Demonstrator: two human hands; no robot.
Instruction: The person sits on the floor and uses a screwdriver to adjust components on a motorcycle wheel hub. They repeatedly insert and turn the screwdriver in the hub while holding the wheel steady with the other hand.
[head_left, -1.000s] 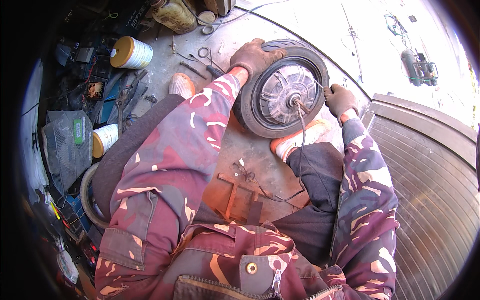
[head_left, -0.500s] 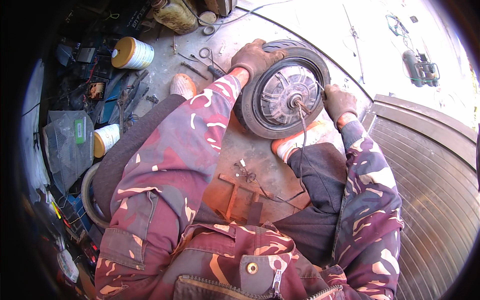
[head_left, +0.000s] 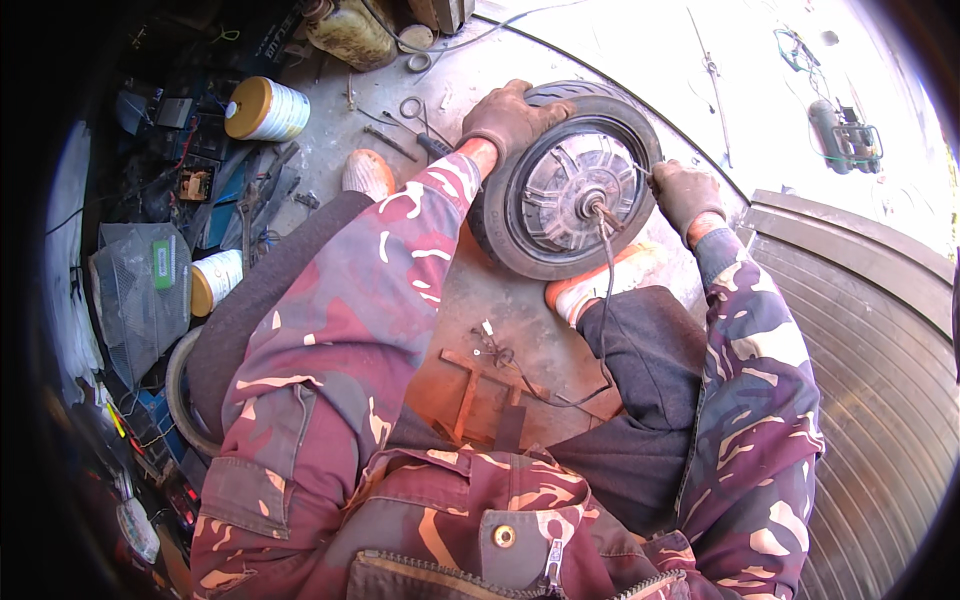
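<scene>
A hub motor wheel (head_left: pixel 577 190) with a black tyre (head_left: pixel 505 245) leans tilted between my feet, its metal hub facing up. From its axle a dark cable (head_left: pixel 606 320) runs down toward the ground. My left hand (head_left: pixel 510 118), in a brown glove, grips the tyre's upper left part, thumb laid across the sidewall. At the wheel's right edge, my gloved right hand (head_left: pixel 686 195) is closed on a thin metal rod (head_left: pixel 643 169) that reaches to the rim; most of it is hidden in the fist.
Two white tubs with tan lids (head_left: pixel 268 108) stand at the left among tools and a mesh basket (head_left: pixel 143 290). A rusty metal frame (head_left: pixel 470 385) lies between my legs. Ribbed metal panelling (head_left: pixel 860 350) is at the right. A small compressor-like machine (head_left: pixel 845 135) sits farther off.
My right hand has shifted slightly to the right and its forearm has swung outward. The left hand and the wheel stay nearly in place.
</scene>
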